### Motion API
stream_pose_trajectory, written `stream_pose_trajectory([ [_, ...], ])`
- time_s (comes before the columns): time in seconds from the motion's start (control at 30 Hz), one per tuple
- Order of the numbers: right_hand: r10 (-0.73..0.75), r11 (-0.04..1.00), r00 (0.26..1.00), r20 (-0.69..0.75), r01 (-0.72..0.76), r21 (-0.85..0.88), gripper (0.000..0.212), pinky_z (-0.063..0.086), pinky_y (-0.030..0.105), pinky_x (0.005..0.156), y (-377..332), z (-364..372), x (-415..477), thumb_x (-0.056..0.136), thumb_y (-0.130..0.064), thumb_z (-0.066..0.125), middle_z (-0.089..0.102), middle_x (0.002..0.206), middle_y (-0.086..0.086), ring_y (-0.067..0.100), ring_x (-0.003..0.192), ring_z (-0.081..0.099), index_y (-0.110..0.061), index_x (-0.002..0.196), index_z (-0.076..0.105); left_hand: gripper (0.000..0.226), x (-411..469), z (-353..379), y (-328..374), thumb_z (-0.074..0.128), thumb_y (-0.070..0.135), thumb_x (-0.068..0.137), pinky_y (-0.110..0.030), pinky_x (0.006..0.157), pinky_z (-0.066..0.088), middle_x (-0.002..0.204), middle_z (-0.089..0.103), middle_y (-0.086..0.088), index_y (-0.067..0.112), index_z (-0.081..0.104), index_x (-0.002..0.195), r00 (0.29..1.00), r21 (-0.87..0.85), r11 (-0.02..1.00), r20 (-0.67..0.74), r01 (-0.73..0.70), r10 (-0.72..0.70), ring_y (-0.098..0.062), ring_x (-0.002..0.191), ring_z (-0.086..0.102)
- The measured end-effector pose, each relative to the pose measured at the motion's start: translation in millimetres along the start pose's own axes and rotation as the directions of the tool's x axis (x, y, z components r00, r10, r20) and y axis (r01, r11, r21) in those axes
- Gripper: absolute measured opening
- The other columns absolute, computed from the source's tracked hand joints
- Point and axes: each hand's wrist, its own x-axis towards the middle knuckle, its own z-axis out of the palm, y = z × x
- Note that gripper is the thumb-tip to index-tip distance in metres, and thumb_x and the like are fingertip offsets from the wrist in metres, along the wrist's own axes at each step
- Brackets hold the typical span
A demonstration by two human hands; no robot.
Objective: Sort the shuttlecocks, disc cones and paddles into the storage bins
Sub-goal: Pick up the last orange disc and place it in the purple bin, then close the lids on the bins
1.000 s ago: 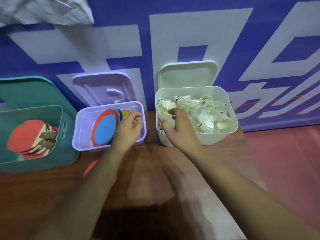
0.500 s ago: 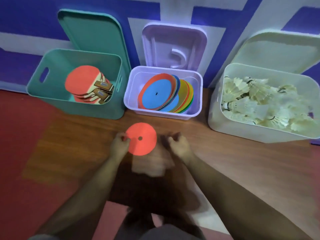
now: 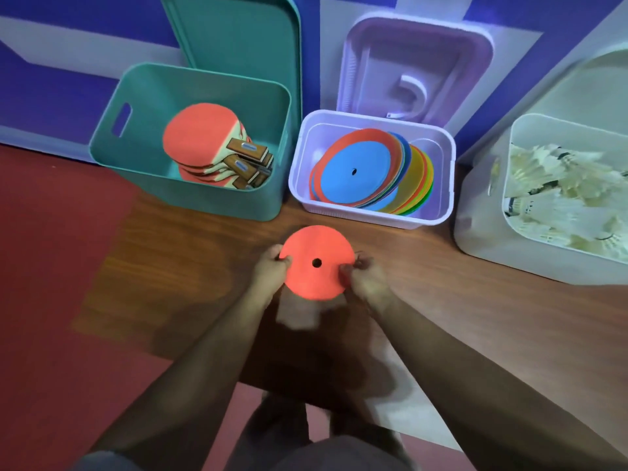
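Your left hand (image 3: 272, 271) and right hand (image 3: 367, 278) each pinch one edge of the orange disc cone (image 3: 306, 249), on the near side of the purple bin (image 3: 356, 215). Farther right, the white bin (image 3: 482, 232) of shuttlecocks (image 3: 560, 202) is cut off at the edge.

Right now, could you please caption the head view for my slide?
Left hand and right hand pinch an orange disc cone before the lilac cone bin.

Arms fwd; L hand (image 3: 272, 270), R hand (image 3: 366, 279) pinch disc cone (image 3: 316, 263) w/ curled fingers (image 3: 353, 266).
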Motion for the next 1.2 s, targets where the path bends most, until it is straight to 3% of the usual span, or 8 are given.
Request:
stream_pose_trajectory([
  [0.2, -0.308, 0.945, 0.946, 0.098, 0.316, -0.086, 0.012, 0.042, 0.019, 0.052, -65.0, -31.9, -49.9, 0.088, 0.005, 0.061, 0.053, 0.069, 0.011, 0.011, 0.056, 0.050, -0.001, 0.080, 0.056, 0.017, -15.1, -47.9, 52.2, 0.060, 0.006, 0.087, -0.036, 0.084, 0.049, 0.102, 0.071, -0.015, 0.020, 0.066, 0.095, 0.955, -0.070, 0.968, 0.159, -0.243, 0.251, -0.018, 0.089, 0.062],
  [0.37, -0.442, 0.897, 0.893, -0.084, 0.439, -0.048, 0.006, 0.045, 0.024, 0.053, -120.4, -58.1, -49.0, 0.088, 0.003, 0.063, 0.055, 0.066, 0.008, 0.014, 0.055, 0.051, 0.002, 0.090, 0.058, 0.015, -12.2, -47.6, 121.4, 0.059, 0.002, 0.091, -0.027, 0.074, 0.050, 0.095, 0.071, -0.006, 0.013, 0.063, 0.100, 0.918, -0.155, 0.926, 0.155, -0.343, 0.366, -0.007, 0.078, 0.066],
  [0.5, -0.392, 0.917, 0.880, -0.268, 0.396, -0.042, 0.018, 0.055, 0.045, 0.067, -148.1, -68.3, -22.2, 0.083, 0.005, 0.062, 0.059, 0.069, 0.008, 0.023, 0.064, 0.058, -0.011, 0.085, 0.058, 0.026, 11.5, -29.1, 156.7, 0.068, 0.015, 0.077, -0.046, 0.080, 0.056, 0.091, 0.070, -0.019, 0.023, 0.056, 0.099, 0.926, -0.088, 0.928, 0.082, -0.361, 0.368, -0.033, 0.082, 0.068],
  [0.57, -0.352, 0.935, 0.886, -0.304, 0.350, -0.062, 0.020, 0.055, 0.051, 0.075, -156.0, -70.2, -2.6, 0.077, 0.007, 0.055, 0.063, 0.075, 0.013, 0.026, 0.068, 0.060, -0.010, 0.086, 0.062, 0.033, 28.4, -17.8, 169.7, 0.065, 0.016, 0.072, -0.046, 0.084, 0.055, 0.094, 0.070, -0.013, 0.021, 0.056, 0.104, 0.934, -0.013, 0.935, 0.050, -0.354, 0.354, -0.032, 0.088, 0.068],
  [0.73, -0.326, 0.942, 0.891, -0.315, 0.280, -0.185, 0.028, 0.055, 0.042, 0.085, -164.8, -67.5, 26.6, 0.074, -0.002, 0.053, 0.072, 0.094, 0.009, 0.027, 0.090, 0.066, -0.017, 0.093, 0.068, 0.027, 61.5, 4.1, 184.7, 0.061, 0.016, 0.075, -0.045, 0.092, 0.051, 0.105, 0.067, -0.011, 0.015, 0.058, 0.101, 0.939, 0.103, 0.936, 0.106, -0.336, 0.326, -0.031, 0.100, 0.065],
  [0.9, -0.489, 0.852, 0.806, -0.333, 0.361, -0.378, 0.032, 0.054, 0.043, 0.079, -159.5, -80.0, 28.3, 0.075, -0.016, 0.051, 0.067, 0.088, 0.006, 0.027, 0.088, 0.063, -0.015, 0.100, 0.071, 0.062, 65.7, 10.8, 185.5, 0.061, 0.020, 0.091, -0.031, 0.112, 0.029, 0.151, 0.038, -0.010, 0.006, 0.036, 0.145, 0.928, 0.280, 0.885, 0.155, -0.371, 0.340, -0.022, 0.139, 0.037],
  [1.07, -0.551, 0.818, 0.716, -0.429, 0.363, -0.445, 0.034, 0.043, 0.034, 0.097, -188.7, -119.5, 26.9, 0.087, -0.014, 0.054, 0.056, 0.117, 0.014, 0.026, 0.107, 0.055, -0.006, 0.120, 0.060, 0.043, 82.8, 2.9, 221.7, 0.061, 0.016, 0.090, -0.038, 0.103, 0.042, 0.131, 0.052, -0.014, 0.004, 0.049, 0.129, 0.860, 0.210, 0.836, 0.050, -0.506, 0.508, -0.026, 0.121, 0.053],
  [1.2, -0.468, 0.881, 0.741, -0.481, 0.353, -0.314, 0.049, 0.044, 0.043, 0.101, -237.8, -146.5, 37.4, 0.090, -0.028, 0.054, 0.053, 0.130, 0.016, 0.029, 0.112, 0.056, -0.004, 0.133, 0.049, 0.047, 94.1, 0.9, 272.0, 0.059, 0.021, 0.091, -0.040, 0.105, 0.041, 0.135, 0.050, -0.014, 0.003, 0.042, 0.131, 0.835, 0.188, 0.818, 0.017, -0.543, 0.550, -0.026, 0.124, 0.050],
])
